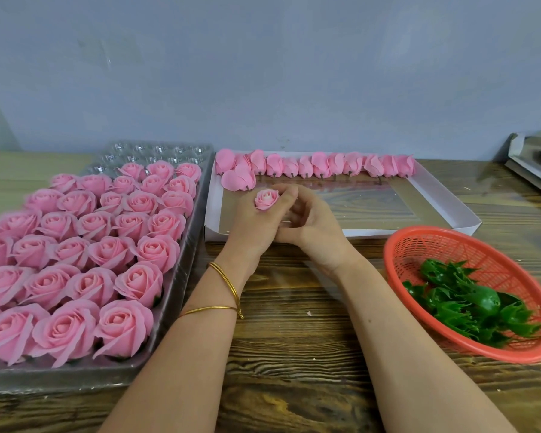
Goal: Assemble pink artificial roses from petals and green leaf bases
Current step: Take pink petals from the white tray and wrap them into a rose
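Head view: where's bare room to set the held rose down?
Free: box floor between the bud row and the box's near wall, right of the right hand; wood table between rose tray and basket, around the forearms; empty cups at the tray's far end. Crowded: rest of the tray, basket's leaf bases.

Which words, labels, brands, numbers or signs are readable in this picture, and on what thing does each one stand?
None: no text can be read anywhere in the view.
The tray, white box, basket, wall and the bud in the left hand bear no print that shows.
The grey stack at the right edge is cut off; no text shows on it.
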`<control>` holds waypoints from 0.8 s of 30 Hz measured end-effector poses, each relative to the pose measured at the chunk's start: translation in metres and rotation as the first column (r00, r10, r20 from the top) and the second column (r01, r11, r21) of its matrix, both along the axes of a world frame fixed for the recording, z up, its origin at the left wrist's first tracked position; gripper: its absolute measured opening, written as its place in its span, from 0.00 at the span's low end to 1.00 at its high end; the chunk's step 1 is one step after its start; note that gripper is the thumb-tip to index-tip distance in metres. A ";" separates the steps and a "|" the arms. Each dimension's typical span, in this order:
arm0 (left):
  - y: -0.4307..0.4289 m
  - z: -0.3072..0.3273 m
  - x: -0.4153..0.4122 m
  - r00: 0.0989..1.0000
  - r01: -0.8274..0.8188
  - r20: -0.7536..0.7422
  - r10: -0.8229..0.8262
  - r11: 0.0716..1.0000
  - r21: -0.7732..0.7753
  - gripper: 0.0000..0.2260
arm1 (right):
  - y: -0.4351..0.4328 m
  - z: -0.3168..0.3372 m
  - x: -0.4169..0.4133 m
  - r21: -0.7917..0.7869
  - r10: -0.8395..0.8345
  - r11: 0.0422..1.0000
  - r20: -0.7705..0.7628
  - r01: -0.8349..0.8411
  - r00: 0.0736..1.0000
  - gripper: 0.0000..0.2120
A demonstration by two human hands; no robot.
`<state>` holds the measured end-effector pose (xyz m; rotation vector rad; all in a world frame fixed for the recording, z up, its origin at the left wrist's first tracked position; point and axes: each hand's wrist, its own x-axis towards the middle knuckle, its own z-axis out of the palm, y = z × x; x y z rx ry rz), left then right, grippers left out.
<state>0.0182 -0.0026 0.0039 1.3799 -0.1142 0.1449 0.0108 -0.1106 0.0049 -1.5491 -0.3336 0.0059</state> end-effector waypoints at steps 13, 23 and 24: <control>0.005 0.001 -0.003 0.999 0.037 0.009 -0.038 0.991 0.125 0.04 | -0.005 -0.003 0.003 0.003 -0.003 1.000 -0.037 0.003 0.999 0.27; 0.004 0.003 -0.004 0.996 0.073 0.034 -0.076 0.993 0.091 0.07 | -0.005 -0.001 0.001 0.025 0.032 0.999 -0.061 -0.030 0.998 0.32; 0.003 0.004 -0.004 0.997 0.073 0.036 -0.075 0.995 0.068 0.08 | -0.004 -0.001 0.001 0.018 0.033 0.999 -0.056 -0.032 0.998 0.32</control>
